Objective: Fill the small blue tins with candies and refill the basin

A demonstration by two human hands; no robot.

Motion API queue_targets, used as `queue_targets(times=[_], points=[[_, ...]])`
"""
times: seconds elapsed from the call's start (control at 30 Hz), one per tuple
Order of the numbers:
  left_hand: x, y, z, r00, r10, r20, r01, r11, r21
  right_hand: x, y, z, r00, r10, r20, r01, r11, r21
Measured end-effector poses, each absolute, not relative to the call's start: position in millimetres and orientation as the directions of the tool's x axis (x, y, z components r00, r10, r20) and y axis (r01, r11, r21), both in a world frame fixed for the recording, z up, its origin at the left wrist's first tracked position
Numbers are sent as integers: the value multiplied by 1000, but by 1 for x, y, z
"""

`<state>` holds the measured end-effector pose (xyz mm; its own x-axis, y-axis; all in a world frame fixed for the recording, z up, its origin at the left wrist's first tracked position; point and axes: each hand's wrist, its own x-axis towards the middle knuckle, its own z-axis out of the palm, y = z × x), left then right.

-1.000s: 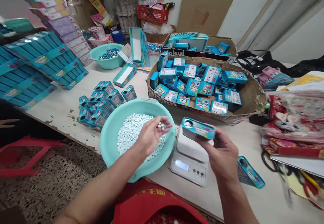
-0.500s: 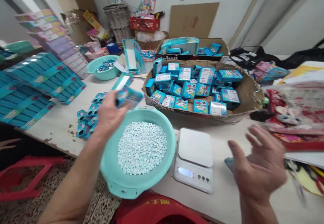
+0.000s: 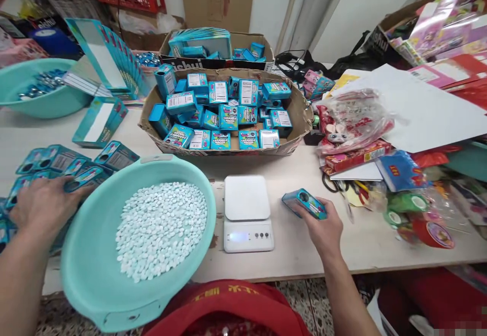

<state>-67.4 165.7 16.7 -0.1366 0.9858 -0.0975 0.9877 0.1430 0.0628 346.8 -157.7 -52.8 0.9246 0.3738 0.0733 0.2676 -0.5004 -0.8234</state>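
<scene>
My left hand [image 3: 45,201] has its thumb and fingers round a small blue candy box [image 3: 90,178] with a dark round hole, at the cluster of similar boxes [image 3: 63,158] on the left. On the right, my right hand [image 3: 325,224] grips another blue candy box [image 3: 300,200] low over the tabletop, its round hole facing up. A mint-green basin [image 3: 89,265] between the hands holds many pale, small candies [image 3: 163,224]. The white digital scale [image 3: 247,199] stands right of the basin with its display lit and nothing on its plate.
Behind the scale sits a cut-down cardboard carton [image 3: 228,149] full of blue boxes. A second basin [image 3: 68,100] with shiny wrapped pieces stands back left. Plastic bags [image 3: 357,118], scissors [image 3: 330,181] and tape rolls [image 3: 409,201] lie at right. A red stool [image 3: 228,310] is at the front edge.
The view has swung right. My left hand has carried its candy box from above the basin down to the left cluster. My raised, spread right hand has come down and closed on a candy box.
</scene>
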Motion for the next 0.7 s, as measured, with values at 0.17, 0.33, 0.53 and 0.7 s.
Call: queue_targets(times=[0.17, 0.33, 0.53, 0.7], points=[[-82, 158, 6, -174, 973, -155, 980, 155, -126, 319, -118, -31, 703, 677, 217, 468, -211, -858], [-97, 155, -8, -83, 997, -12, 996, 82, -46, 304, -81, -46, 533, 833, 151, 482, -152, -863], [-80, 126, 2, 13, 935, 354, 986, -70, 148, 318, -106, -51, 621, 730, 286, 450, -33, -893], [-3, 88, -27, 620, 770, 151, 674, -621, 400, 321, -129, -53, 829, 465, 311, 368, -35, -929]])
